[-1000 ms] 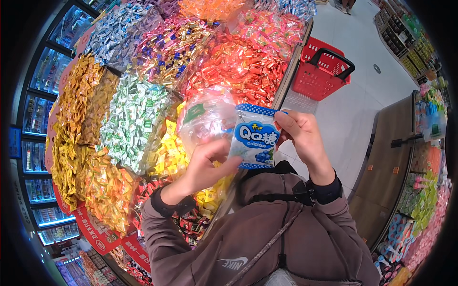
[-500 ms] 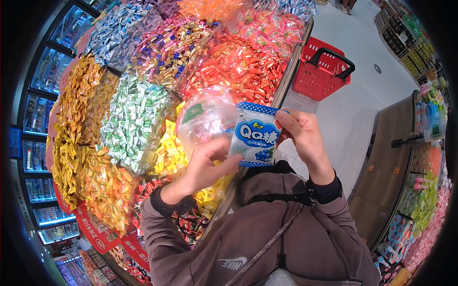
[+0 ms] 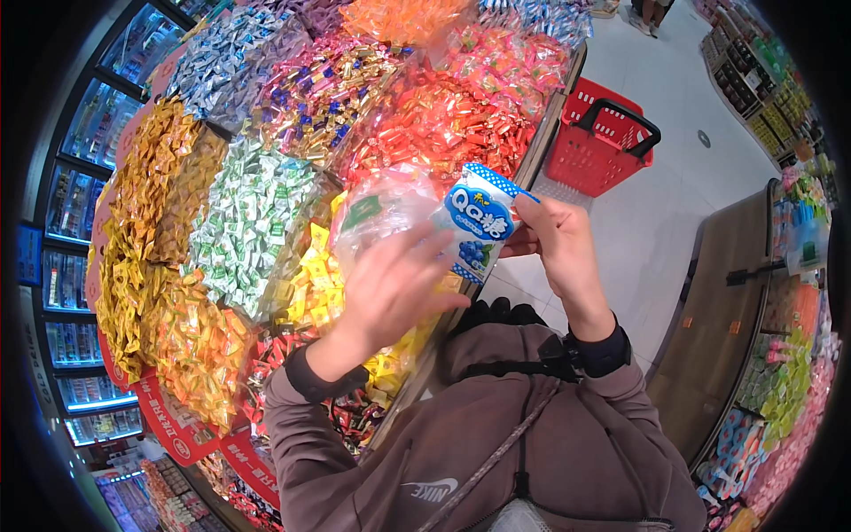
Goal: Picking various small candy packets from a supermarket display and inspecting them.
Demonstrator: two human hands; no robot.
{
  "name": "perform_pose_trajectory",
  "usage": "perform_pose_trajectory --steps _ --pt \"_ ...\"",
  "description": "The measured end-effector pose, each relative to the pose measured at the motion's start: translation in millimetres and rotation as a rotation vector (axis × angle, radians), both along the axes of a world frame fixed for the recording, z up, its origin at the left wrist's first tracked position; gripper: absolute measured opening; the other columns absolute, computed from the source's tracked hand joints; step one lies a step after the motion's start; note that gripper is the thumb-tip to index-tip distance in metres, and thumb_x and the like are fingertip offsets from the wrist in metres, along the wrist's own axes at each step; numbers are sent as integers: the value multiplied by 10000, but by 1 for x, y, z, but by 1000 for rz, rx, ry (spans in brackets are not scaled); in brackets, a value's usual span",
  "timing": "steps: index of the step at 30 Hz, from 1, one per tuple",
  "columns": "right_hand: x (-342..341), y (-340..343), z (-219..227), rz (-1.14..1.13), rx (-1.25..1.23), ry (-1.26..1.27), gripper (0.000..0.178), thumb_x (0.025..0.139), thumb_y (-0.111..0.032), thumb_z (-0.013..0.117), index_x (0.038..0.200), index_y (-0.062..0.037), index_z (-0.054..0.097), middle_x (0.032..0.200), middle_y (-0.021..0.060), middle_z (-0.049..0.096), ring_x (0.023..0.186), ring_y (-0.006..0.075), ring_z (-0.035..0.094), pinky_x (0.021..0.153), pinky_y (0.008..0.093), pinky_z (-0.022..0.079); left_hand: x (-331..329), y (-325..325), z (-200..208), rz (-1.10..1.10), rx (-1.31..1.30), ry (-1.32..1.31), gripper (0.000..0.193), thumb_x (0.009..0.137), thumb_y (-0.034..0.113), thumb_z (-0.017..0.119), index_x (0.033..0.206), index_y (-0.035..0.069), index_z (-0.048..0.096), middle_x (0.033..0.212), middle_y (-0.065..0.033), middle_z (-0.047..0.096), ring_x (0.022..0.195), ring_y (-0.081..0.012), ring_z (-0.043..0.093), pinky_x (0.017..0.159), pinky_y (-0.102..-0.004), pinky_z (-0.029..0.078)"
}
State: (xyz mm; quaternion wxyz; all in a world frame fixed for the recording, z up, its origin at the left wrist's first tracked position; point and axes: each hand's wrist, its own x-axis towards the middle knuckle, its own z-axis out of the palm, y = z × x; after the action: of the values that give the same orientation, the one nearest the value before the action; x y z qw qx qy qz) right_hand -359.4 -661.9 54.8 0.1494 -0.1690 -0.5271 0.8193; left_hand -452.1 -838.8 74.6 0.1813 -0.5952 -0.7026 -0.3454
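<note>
A small blue-and-white candy packet (image 3: 480,213), with blueberries pictured on it, hangs tilted over the edge of the candy display. My right hand (image 3: 558,244) pinches its right side between thumb and fingers. Just left of the packet is my left hand (image 3: 386,284), its thumb spread from the fingers and the fingertips blurred by motion; it appears to hold nothing. Behind my left hand, a clear plastic bag (image 3: 381,208) with a green patch lies on the candies, partly covered by that hand. Yellow-wrapped candies (image 3: 315,288) are below the bag.
Heaps of wrapped candy fill the display, including green-and-white ones (image 3: 253,226) and red ones (image 3: 443,129). A red shopping basket (image 3: 601,137) with a black handle stands beyond the display's wooden edge. A brown counter (image 3: 709,310) is at right, glass-door coolers (image 3: 75,204) at far left.
The packet has tilted clockwise and shifted slightly right in my right hand. My left hand has come away from the packet's lower left side, and its fingers have opened.
</note>
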Motion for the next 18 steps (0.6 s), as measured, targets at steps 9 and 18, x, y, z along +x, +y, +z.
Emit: perform_pose_trajectory --steps 9,18 --pt "-1 0 4 -8 113 150 251 879 -156 436 1026 16 542 903 63 591 758 125 579 638 274 517 -5 19 1 18 23 174 333 691 3 579 1024 17 564 948 -112 595 840 -230 590 686 -279 474" --pt "6 8 0 -53 94 162 91 827 -84 532 884 -14 540 769 26 586 658 75 561 536 200 457 -2 15 -15 -88 1 -1222 258 875 159 455 953 -57 572 814 -47 611 724 -82 560 609 -213 451"
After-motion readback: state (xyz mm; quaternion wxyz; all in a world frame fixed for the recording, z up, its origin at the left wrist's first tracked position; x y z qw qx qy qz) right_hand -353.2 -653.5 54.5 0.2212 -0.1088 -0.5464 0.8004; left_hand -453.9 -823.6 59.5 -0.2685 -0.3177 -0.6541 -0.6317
